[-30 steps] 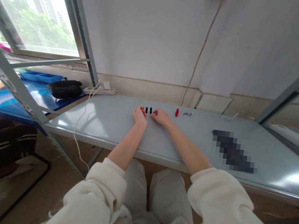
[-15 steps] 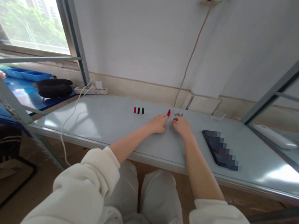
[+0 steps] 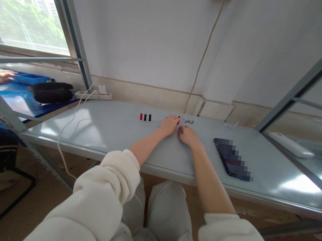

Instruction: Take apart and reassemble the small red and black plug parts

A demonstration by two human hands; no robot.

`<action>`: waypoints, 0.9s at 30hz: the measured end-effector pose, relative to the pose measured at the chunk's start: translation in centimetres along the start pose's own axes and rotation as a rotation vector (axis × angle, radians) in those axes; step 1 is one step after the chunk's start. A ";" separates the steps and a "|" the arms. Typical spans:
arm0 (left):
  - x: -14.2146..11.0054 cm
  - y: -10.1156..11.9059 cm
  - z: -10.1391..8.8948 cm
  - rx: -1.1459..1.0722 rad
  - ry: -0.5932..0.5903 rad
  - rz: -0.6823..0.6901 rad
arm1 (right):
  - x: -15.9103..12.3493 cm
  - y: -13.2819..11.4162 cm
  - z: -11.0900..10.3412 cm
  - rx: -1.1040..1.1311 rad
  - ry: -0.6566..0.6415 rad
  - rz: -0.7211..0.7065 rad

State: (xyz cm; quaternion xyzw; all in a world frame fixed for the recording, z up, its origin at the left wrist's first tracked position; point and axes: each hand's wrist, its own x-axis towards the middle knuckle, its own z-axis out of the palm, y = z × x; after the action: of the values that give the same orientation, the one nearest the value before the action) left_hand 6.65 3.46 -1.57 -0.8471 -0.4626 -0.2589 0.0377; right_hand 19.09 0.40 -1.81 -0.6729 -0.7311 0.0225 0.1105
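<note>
My left hand (image 3: 169, 125) reaches to the back of the grey table, its fingers closed at a small upright red cylinder (image 3: 178, 120) that they partly cover. Just to its right and nearer me, my right hand (image 3: 188, 136) rests low over the table with fingers curled together. Something small and dark shows at its fingertips, too small to name. Behind the right hand lie several tiny grey pieces (image 3: 189, 122). To the left, one red cylinder (image 3: 141, 116) and two black cylinders (image 3: 145, 117) stand upright in a row.
A dark phone (image 3: 231, 159) lies right of my right arm. A power strip (image 3: 94, 95) with a white cable sits at the back left. Metal shelf posts frame both table ends. At far left, another person's hand (image 3: 0, 76) is near a blue tray (image 3: 32, 78) and black pouch (image 3: 51, 92).
My left hand has moved forward to the red cylinder. My right hand stays close to the tabletop, fingers curled. The view has shifted slightly, and the other person's hand shows more.
</note>
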 end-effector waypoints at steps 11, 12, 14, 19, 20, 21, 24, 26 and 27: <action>-0.8 -0.9 -0.4 -0.130 0.089 -0.114 | -0.1 -0.7 0.9 -0.006 -0.042 0.053; -1.2 -1.2 -0.7 -0.132 0.094 -0.117 | 0.0 -0.8 1.0 -0.001 -0.049 0.062; -2.0 -1.9 -1.3 -0.172 0.115 -0.134 | 0.1 -0.9 1.1 0.009 -0.057 0.075; -3.7 -2.8 -2.7 -0.361 0.201 -0.197 | 0.3 -1.0 1.3 0.031 -0.056 0.078; -4.0 -2.8 -2.8 -0.396 0.222 -0.218 | 0.4 -1.0 1.3 0.033 -0.053 0.078; -4.2 -2.9 -2.8 -0.423 0.239 -0.235 | 0.4 -1.0 1.4 0.035 -0.049 0.078; -4.8 -3.1 -2.8 -0.460 0.264 -0.208 | 0.5 -0.9 1.5 0.031 -0.044 0.081; -5.1 -3.3 -2.7 -0.456 0.256 -0.148 | 0.6 -0.9 1.6 0.022 -0.042 0.082; -5.1 -3.4 -2.7 -0.448 0.250 -0.126 | 0.7 -0.9 1.5 0.016 -0.040 0.083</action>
State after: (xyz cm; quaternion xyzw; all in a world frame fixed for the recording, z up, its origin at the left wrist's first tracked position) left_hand 0.57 0.70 -2.28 -0.7654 -0.4372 -0.4592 -0.1101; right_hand 17.82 1.15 -3.05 -0.7010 -0.7046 0.0463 0.1004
